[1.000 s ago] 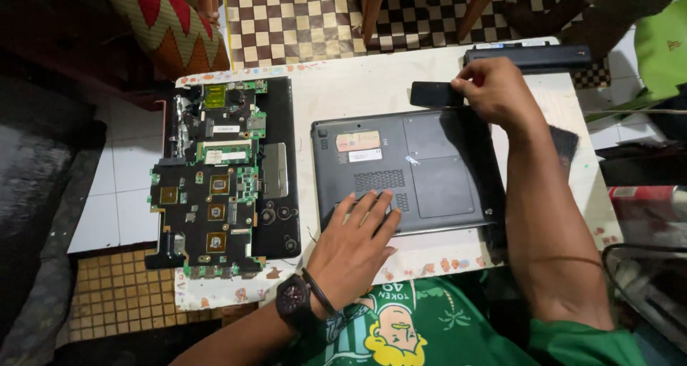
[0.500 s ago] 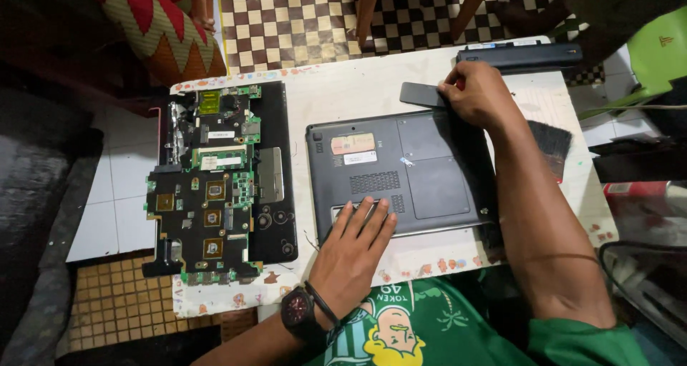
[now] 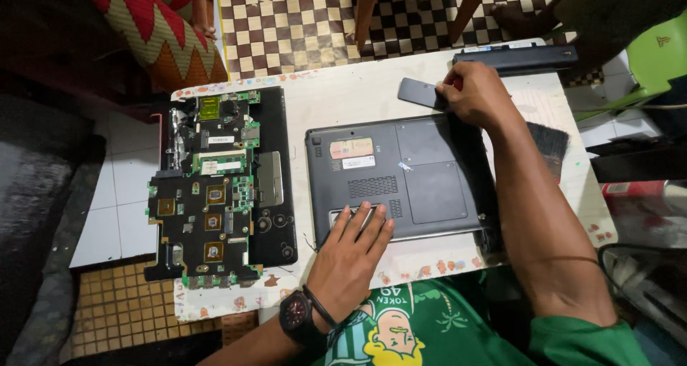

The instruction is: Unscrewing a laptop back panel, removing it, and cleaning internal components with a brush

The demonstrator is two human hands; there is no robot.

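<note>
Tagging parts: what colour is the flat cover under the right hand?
Dark grey cover, beneath the right hand; head view.

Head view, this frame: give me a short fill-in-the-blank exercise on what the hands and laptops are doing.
1. The left hand lies flat on the grey laptop, which is turned ____ side up.
2. The right hand holds a small dark ____ beyond the laptop's far edge.
3. The opened laptop with the bare circuit board lies to the ____ of the grey one.

Missing words: bottom; cover panel; left
</note>
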